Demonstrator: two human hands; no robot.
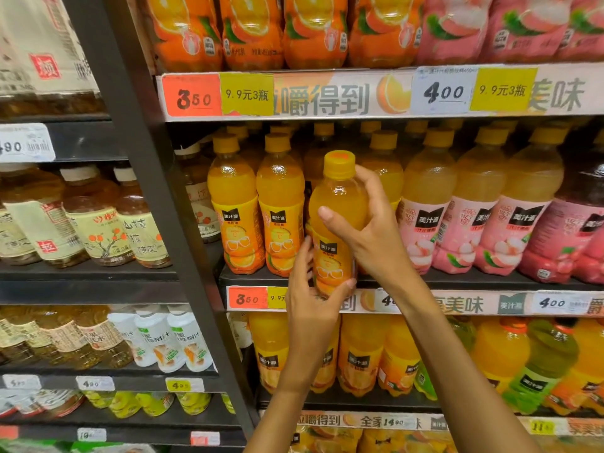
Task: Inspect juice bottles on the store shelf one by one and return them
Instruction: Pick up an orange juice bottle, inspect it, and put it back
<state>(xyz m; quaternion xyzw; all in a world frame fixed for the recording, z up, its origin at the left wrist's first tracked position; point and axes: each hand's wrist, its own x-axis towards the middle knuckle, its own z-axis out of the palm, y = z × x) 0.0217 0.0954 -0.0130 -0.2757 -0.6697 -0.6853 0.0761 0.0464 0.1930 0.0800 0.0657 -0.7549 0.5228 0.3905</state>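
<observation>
We face a dark metal shelving unit [137, 158] stacked with drinks, its upright post slanting between two bays. On the middle shelf [474, 282] in front of us stand rows of orange juice bottles [233, 204] with yellow caps, and to their right pink-labelled lychee drink bottles [457, 207]; more orange bottles fill the shelves above and below. In the left bay we see tea-coloured bottles with cream labels [98, 223] and, lower down, small white bottles [170, 341]. Along the shelf edge runs a price strip [327, 96] — a red 3.50 tag, a yellow offer tag, a white 4.00 tag. The orange juice bottle in hand [336, 220] is held upright just in front of the middle shelf, its base level with the shelf edge. Our right hand [376, 237] wraps its shoulder, thumb across the front, while our left hand [310, 299] cups the lower label and base — both clasped on it.
</observation>
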